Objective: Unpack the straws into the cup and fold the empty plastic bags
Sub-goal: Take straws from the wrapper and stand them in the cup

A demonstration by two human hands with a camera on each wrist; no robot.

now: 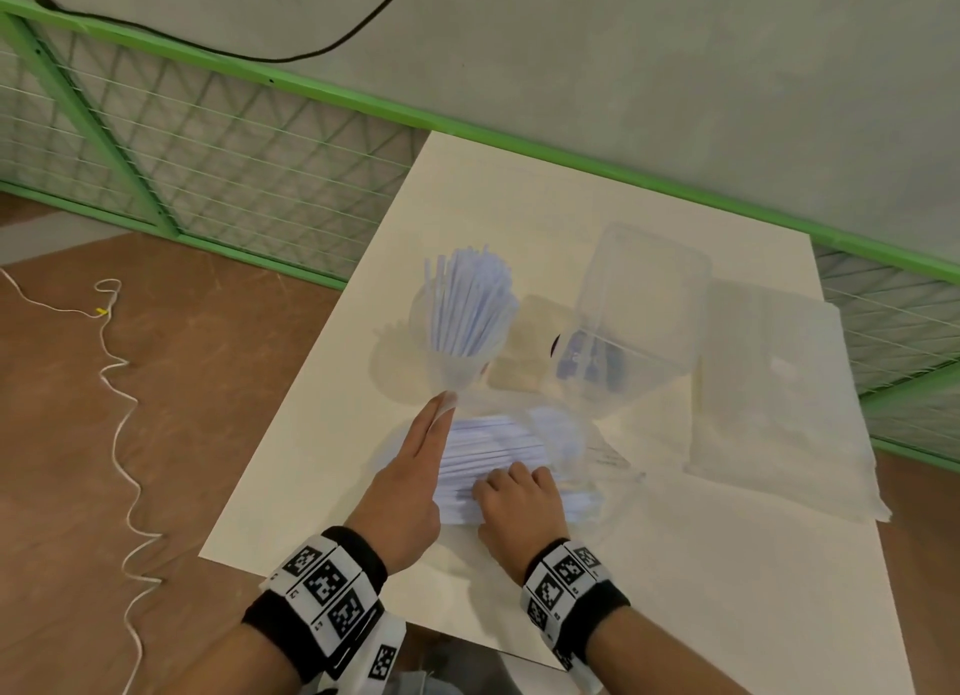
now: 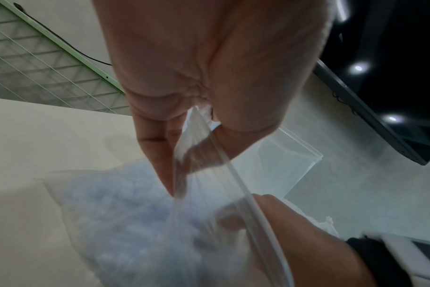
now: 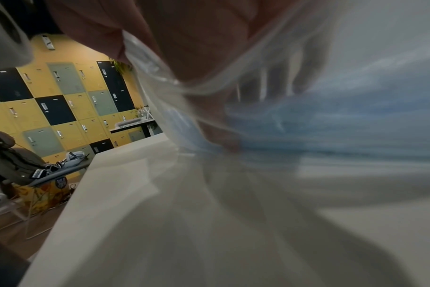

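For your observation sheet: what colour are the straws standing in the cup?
White with a pale blue tint; the straws show best in the head view.
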